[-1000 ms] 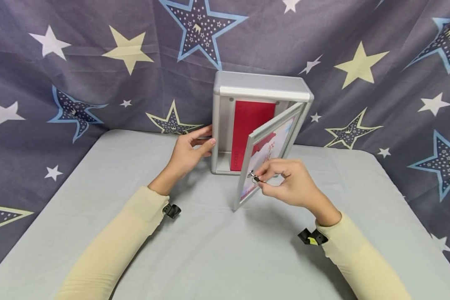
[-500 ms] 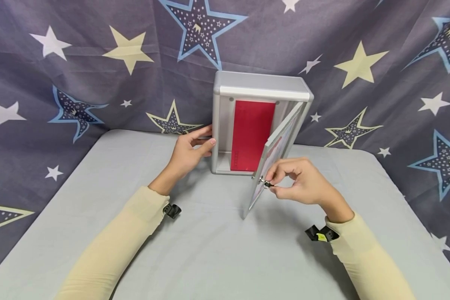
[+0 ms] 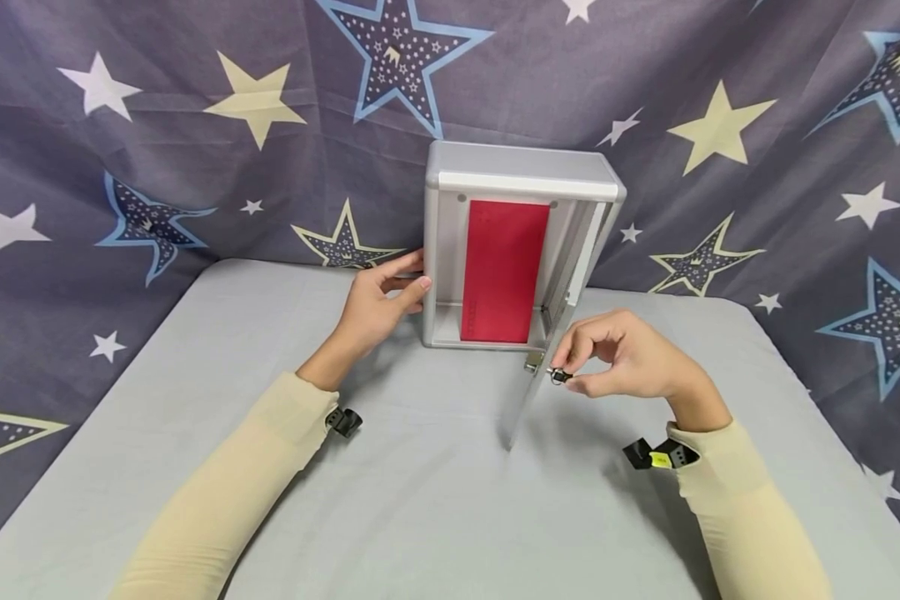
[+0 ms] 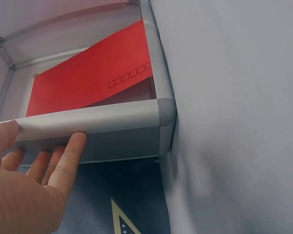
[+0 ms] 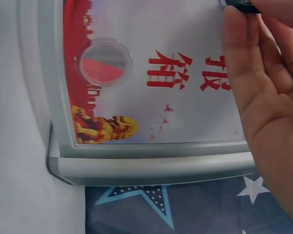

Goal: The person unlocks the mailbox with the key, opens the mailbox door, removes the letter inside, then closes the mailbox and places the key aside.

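Observation:
A silver-framed letter box (image 3: 525, 160) stands upright on the table, its door (image 4: 1, 36) hinged at the right and swung outward. Inside leans a red envelope (image 3: 504, 271) with a row of printed squares. My left hand (image 3: 375, 307) touches the box's left side with extended fingers, the thumb at the front edge. With thumb and fingertips, my right hand (image 3: 626, 358) pinches a small black-headed key (image 3: 561, 376) at the door's lock. The right wrist view shows the door's printed front panel (image 5: 185, 114), with red characters and a round window; fingers partly cover the key there.
A pale grey cloth covers the table (image 3: 420, 500). Behind the box hangs a dark curtain (image 3: 540, 75) printed with stars, close to its back. The door's lower corner reaches out over the table in front of the box.
My right hand has moved right with the key, swinging the door wider until it stands nearly edge-on. More of the red envelope shows. The left hand and box have stayed put.

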The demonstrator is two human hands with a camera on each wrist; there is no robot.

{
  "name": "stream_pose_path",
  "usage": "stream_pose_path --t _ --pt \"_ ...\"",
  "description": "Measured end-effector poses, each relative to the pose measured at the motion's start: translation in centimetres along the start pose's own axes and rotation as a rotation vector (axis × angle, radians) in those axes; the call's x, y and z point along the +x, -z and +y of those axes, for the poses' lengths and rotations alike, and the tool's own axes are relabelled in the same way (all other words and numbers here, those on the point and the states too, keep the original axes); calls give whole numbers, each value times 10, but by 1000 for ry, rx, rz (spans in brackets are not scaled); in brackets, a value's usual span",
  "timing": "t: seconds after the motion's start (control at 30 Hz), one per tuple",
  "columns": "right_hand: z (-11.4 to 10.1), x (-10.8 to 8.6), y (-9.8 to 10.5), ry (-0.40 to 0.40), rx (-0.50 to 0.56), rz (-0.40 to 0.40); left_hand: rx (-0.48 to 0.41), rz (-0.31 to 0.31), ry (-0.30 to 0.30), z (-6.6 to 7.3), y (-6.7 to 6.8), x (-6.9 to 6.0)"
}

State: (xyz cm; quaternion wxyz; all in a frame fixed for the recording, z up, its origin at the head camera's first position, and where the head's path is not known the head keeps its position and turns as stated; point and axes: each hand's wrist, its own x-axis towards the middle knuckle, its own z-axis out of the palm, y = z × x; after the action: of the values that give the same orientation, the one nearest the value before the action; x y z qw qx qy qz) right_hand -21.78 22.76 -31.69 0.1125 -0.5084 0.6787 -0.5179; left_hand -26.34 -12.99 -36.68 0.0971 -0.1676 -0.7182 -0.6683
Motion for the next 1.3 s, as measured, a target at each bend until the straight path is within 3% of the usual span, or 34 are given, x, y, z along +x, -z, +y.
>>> stream_pose_path --t 0.2,0.47,0.73,1.0,1.3 --pt "-7 -8 10 -85 -23 -20 3 4 2 1 0 0" --pt "-12 -22 25 -174 23 -20 6 0 13 1 1 -1" --pt "-12 -32 36 -137 34 -63 -1 -2 10 1 0 -1" --pt "-19 -40 47 -223 -20 -35 6 -2 12 2 0 0" --pt "-15 -43 52 -214 28 -20 12 -1 20 3 0 0"
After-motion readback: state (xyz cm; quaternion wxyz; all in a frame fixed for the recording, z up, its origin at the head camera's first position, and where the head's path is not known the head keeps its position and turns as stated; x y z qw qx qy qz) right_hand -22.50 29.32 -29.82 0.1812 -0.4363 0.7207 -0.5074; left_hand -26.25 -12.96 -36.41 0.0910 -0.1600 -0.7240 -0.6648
